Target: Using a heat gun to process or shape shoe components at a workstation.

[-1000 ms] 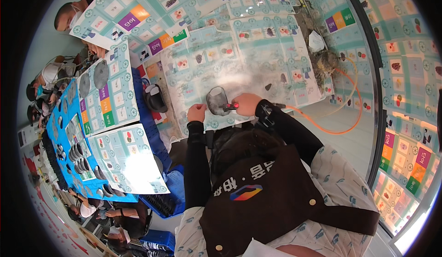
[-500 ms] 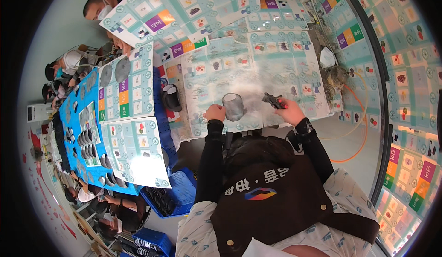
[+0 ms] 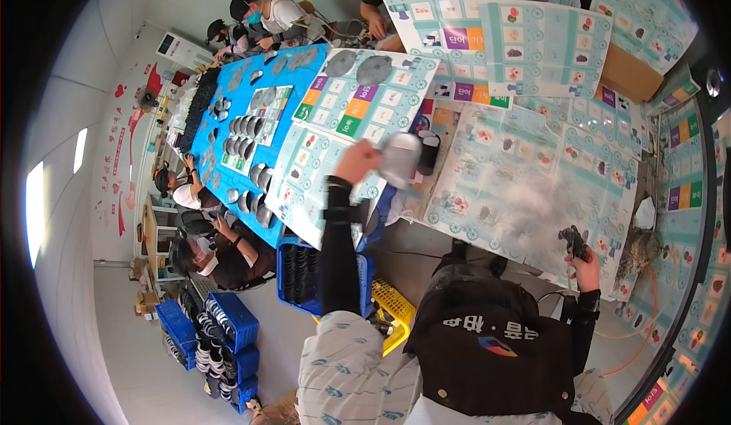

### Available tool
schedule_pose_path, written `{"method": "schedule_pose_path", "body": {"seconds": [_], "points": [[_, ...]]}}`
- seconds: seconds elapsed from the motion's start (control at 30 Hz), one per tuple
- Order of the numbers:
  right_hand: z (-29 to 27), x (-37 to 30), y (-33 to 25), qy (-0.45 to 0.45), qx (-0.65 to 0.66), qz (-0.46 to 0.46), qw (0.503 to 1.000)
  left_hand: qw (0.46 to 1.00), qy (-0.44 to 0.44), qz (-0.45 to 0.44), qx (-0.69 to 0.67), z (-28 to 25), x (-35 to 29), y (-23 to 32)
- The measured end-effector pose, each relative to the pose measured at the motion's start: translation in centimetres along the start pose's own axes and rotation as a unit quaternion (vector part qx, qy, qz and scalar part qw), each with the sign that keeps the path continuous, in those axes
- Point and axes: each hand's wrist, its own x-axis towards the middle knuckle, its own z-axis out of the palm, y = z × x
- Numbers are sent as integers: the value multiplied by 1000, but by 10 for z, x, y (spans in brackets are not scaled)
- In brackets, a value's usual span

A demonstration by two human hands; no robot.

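My left hand (image 3: pixel 356 162) pinches the edge of a grey rounded flat piece (image 3: pixel 400 160). It holds the piece up over the gap between the two work surfaces, close to a black-and-white curved object (image 3: pixel 428 151). Closed round a small dark spray gun (image 3: pixel 572 242), my right hand (image 3: pixel 585 270) is at the near right edge of the printed-sheet table (image 3: pixel 472 189). A pale, hazy patch marks the middle of that table. More grey discs (image 3: pixel 375 70) lie on the printed board (image 3: pixel 327 151) to the left.
Beyond the board, a blue-covered table (image 3: pixel 263 155) holds rows of grey curved pieces, with people seated around it. Blue crates (image 3: pixel 288 292) and a yellow basket (image 3: pixel 392 303) stand on the floor below. An orange hose (image 3: pixel 656 311) runs at the right.
My left hand has lifted the grey piece off the printed-sheet table and carried it left. My right hand still holds the spray gun. The view has swung left.
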Motion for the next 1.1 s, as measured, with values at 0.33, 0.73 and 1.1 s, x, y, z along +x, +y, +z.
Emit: {"method": "schedule_pose_path", "body": {"seconds": [0.33, 0.73, 1.1], "points": [[62, -11, -41, 35, -28, 6, 999, 960, 38, -180, 212, -198, 57, -267], [111, -29, -89, 86, -73, 38, 993, 951, 85, -261, 141, -123, 115, -441], [126, -13, -116, 55, -55, 32, 996, 958, 224, -137, 112, -148, 136, -539]]}}
